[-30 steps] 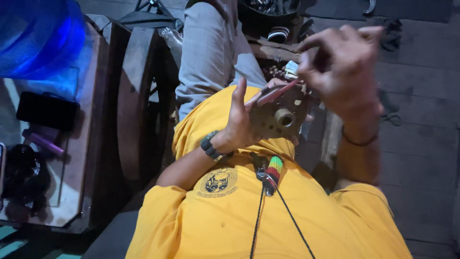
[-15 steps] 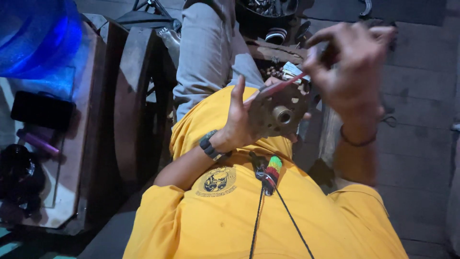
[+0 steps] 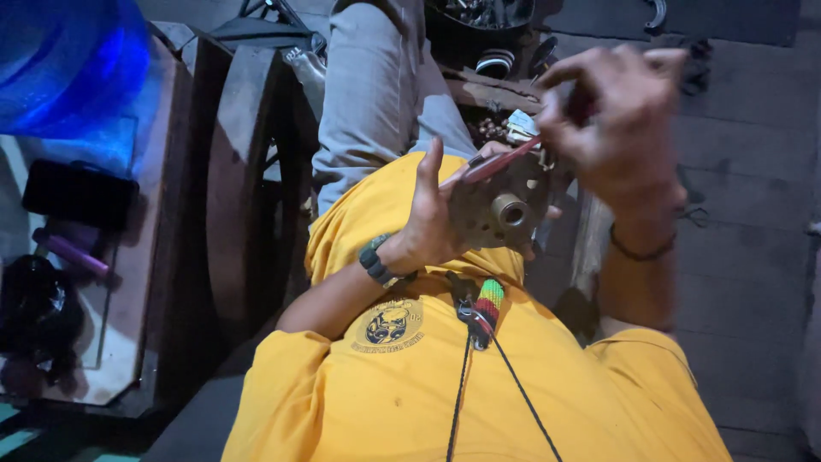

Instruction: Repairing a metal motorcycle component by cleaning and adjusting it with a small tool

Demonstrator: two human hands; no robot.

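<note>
My left hand (image 3: 436,224) grips a round grey metal part (image 3: 500,210) with a short brass-coloured hub at its middle, held against my yellow shirt. My right hand (image 3: 616,120) is closed around the handle of a red tool (image 3: 489,166), whose shaft lies slanted across the top of the metal part. A dark watch (image 3: 374,261) sits on my left wrist and a thin band (image 3: 640,252) on my right. A cord with a striped bead toggle (image 3: 487,306) hangs on my chest.
A blue water jug (image 3: 68,64) stands at the top left beside a wooden bench (image 3: 184,214) carrying dark objects. My grey trouser leg (image 3: 376,94) stretches ahead. Small metal parts and rings (image 3: 496,60) lie on the plank floor (image 3: 753,171).
My right hand has shifted slightly with the red tool over the metal part. My left hand keeps its hold in much the same place.
</note>
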